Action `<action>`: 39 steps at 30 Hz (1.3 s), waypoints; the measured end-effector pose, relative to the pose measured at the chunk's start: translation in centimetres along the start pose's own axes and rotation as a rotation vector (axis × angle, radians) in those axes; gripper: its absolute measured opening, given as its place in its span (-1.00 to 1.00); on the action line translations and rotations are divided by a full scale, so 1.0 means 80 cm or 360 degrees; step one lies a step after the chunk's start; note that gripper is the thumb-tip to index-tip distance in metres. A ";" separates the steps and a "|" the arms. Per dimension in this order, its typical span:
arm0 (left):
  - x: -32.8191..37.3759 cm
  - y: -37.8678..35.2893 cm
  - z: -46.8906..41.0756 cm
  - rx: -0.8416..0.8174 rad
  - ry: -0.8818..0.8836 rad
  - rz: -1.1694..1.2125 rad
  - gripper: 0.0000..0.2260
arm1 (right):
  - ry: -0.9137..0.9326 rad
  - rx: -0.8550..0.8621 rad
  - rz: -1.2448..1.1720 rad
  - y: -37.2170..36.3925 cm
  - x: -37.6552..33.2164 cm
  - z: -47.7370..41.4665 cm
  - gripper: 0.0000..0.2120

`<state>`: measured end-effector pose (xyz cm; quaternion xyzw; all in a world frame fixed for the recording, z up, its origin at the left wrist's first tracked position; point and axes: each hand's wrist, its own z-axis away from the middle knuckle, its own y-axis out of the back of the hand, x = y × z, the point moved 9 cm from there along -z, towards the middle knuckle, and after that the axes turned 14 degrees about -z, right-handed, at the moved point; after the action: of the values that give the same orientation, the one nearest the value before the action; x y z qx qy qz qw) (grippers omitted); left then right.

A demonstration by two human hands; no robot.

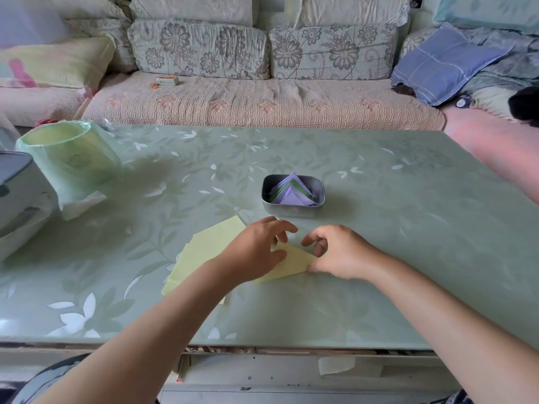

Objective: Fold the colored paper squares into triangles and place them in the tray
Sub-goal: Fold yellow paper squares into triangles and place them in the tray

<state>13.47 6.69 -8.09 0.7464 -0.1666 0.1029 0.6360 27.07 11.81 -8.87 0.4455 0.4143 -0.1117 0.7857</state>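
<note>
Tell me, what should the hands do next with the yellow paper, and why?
Probably press the fold of the yellow paper flat: the left hand and right hand both touch it, it looks triangle-shaped already, and it lies short of the tray.

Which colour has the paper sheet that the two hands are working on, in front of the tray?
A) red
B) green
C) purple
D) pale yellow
D: the sheet touched by the left hand and the right hand is pale yellow, while the purple and green folded pieces lie in the tray.
</note>
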 end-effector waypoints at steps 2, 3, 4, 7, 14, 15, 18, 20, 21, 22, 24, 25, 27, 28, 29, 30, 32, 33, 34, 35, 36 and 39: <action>-0.003 0.001 0.000 -0.0003 0.0037 0.0116 -0.59 | -0.0024 -0.0006 -0.0040 -0.001 0.002 -0.001 -0.70; -0.004 0.003 0.001 0.0008 0.0056 0.0160 -0.59 | -0.0031 0.0000 -0.0058 -0.002 0.004 -0.002 -0.76; -0.004 0.005 0.001 0.0027 0.0071 0.0197 -0.60 | -0.0033 0.0009 -0.0075 -0.002 0.004 -0.001 -0.83; -0.003 0.013 0.003 0.0117 0.0088 0.0275 -0.62 | 0.0000 0.0061 -0.0159 0.001 0.000 0.001 -0.94; 0.028 0.048 0.014 0.0458 -0.0304 -0.0320 -0.41 | 0.0013 0.0154 -0.0667 0.016 -0.001 -0.001 -0.96; 0.029 0.049 0.015 0.0442 -0.0319 -0.0389 -0.40 | 0.0017 0.0151 -0.0708 0.016 -0.003 -0.001 -0.95; 0.028 0.049 0.015 0.0448 -0.0316 -0.0516 -0.55 | 0.0012 0.0087 -0.0840 0.016 -0.008 -0.001 -0.86; 0.024 0.054 0.017 0.0546 -0.0256 -0.0481 -0.75 | 0.0021 0.0068 -0.0881 0.016 -0.010 -0.001 -0.85; 0.021 0.058 0.018 0.0592 -0.0198 -0.0466 -0.83 | 0.0033 0.0082 -0.0886 0.017 -0.010 -0.002 -0.85; 0.018 0.061 0.019 0.0615 -0.0127 -0.0465 -0.87 | 0.0056 0.0106 -0.0883 0.018 -0.011 -0.002 -0.85; 0.013 0.061 0.018 0.0563 0.0003 -0.0469 -0.90 | 0.0187 0.0176 -0.0782 0.021 -0.018 0.001 -0.82; 0.010 0.060 0.017 0.0515 0.0042 -0.0460 -0.90 | 0.0307 0.0220 -0.0666 0.024 -0.025 0.003 -0.81; 0.008 0.056 0.015 0.0427 0.0079 -0.0438 -0.87 | 0.0543 0.0307 -0.0463 0.028 -0.040 0.009 -0.82; 0.006 0.054 0.014 0.0384 0.0095 -0.0422 -0.85 | 0.0609 0.0339 -0.0429 0.030 -0.045 0.011 -0.86; 0.005 0.052 0.014 0.0345 0.0114 -0.0405 -0.84 | 0.0628 0.0354 -0.0424 0.031 -0.046 0.011 -0.89; 0.003 0.051 0.014 0.0316 0.0139 -0.0388 -0.84 | 0.0631 0.0356 -0.0437 0.032 -0.047 0.010 -0.89; 0.000 0.050 0.014 0.0277 0.0203 -0.0315 -0.85 | 0.0623 0.0342 -0.0461 0.033 -0.046 0.008 -0.87; -0.002 0.052 0.014 0.0271 0.0236 -0.0243 -0.87 | 0.0618 0.0339 -0.0464 0.034 -0.045 0.007 -0.87; -0.004 0.052 0.013 0.0268 0.0269 -0.0168 -0.88 | 0.0613 0.0340 -0.0457 0.034 -0.045 0.007 -0.87; -0.005 0.053 0.014 0.0265 0.0295 -0.0119 -0.89 | 0.0612 0.0348 -0.0433 0.035 -0.045 0.007 -0.87; -0.005 0.053 0.013 0.0261 0.0312 -0.0100 -0.89 | 0.0621 0.0361 -0.0391 0.034 -0.046 0.008 -0.88; -0.004 0.053 0.014 0.0251 0.0315 -0.0100 -0.89 | 0.0728 0.0400 -0.0238 0.031 -0.057 0.015 -0.88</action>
<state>11.54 5.01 -4.54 0.7853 -0.0711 0.1689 0.5914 26.18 11.40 -3.63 0.5215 0.5957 -0.1164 0.5997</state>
